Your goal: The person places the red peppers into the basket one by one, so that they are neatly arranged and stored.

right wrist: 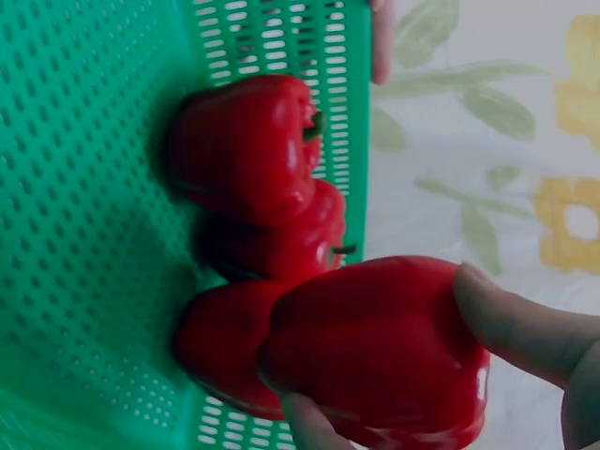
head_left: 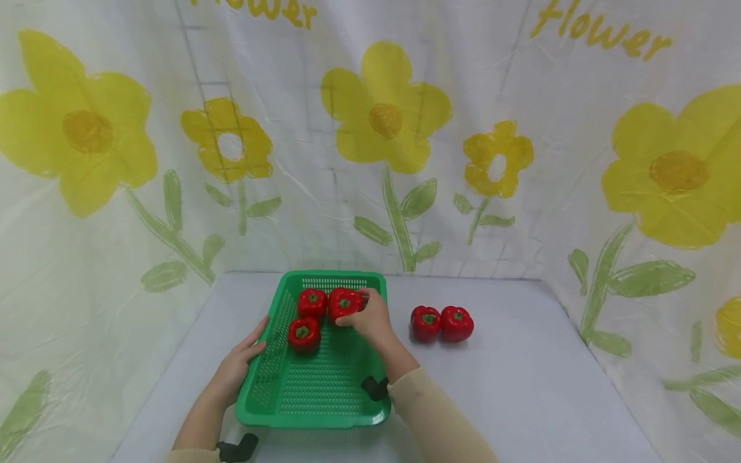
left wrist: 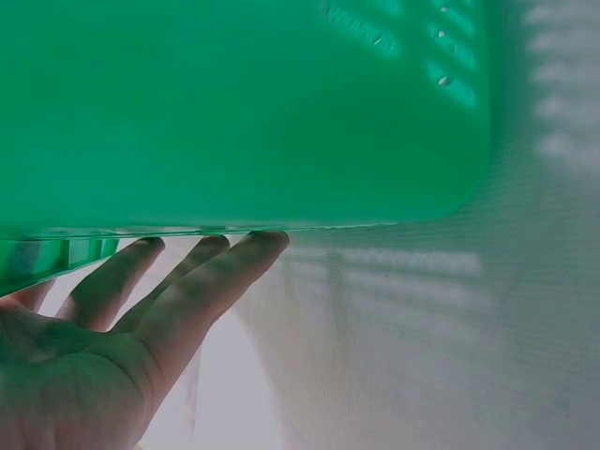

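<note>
"Head view: where's the held pepper [head_left: 349, 295]?"

"Over the green basket [head_left: 312, 422], pinched in your right grip [head_left: 375, 317]. Your left grip [head_left: 237, 361] touches the basket's side, probably steadying it. Two loose peppers [head_left: 457, 329] sit on the worktop [head_left: 521, 386] to its right."

"Left wrist?"

"Your fingers [left wrist: 211, 291] lie straight at the basket's edge, seemingly bracing, not clasping."

"Right wrist?"

"Three basket peppers [right wrist: 239, 155] bunch beside the held one, perhaps saving room."

A pale table [head_left: 538, 392] held two red peppers [head_left: 457, 326], side by side. A green basket [head_left: 312, 421] seemed to sit on it too, left of them, but its bottom was hard to see.
</note>
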`<state>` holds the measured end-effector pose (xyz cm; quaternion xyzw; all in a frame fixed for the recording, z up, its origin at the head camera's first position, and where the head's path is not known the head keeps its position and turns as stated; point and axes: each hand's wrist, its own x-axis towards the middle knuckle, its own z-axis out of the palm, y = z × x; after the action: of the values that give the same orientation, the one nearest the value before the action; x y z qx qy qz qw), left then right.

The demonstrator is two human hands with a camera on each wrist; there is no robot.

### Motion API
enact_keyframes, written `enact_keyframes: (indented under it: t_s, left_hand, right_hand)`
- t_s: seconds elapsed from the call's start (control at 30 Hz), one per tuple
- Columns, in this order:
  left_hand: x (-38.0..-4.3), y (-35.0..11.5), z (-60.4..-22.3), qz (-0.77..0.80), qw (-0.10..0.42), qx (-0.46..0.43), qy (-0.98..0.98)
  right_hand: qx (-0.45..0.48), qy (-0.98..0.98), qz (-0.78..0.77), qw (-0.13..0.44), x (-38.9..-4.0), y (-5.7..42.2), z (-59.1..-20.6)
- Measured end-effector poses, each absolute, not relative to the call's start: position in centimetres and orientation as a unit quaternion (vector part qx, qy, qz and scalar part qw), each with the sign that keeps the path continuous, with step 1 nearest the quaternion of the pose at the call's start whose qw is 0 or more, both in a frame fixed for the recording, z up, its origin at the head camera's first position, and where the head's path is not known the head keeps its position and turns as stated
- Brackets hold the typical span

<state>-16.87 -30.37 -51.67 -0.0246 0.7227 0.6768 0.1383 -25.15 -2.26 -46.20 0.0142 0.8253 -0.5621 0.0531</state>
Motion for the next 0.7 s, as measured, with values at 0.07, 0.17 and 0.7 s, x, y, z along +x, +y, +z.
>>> enact_keyframes:
  t_s: [0.07, 0.17, 0.7]
  left_hand:
    - [-16.8, -30.5, -51.7, 0.673, 0.137, -0.025, 0.726]
    - [-16.9, -30.6, -51.7, 0.670, 0.136, -0.026, 0.729]
    - [-17.0, -30.3, -51.5, 0.675, 0.140, -0.029, 0.724]
  right_hand:
    - [0.014, 0.829, -0.555, 0.060, -25.2, -2.6, -46.5]
    - [0.015, 0.843, -0.534, 0.065, -25.1, -3.0, -46.8]
    - [0.009, 0.875, -0.475, 0.092, -25.2, -4.0, -48.4]
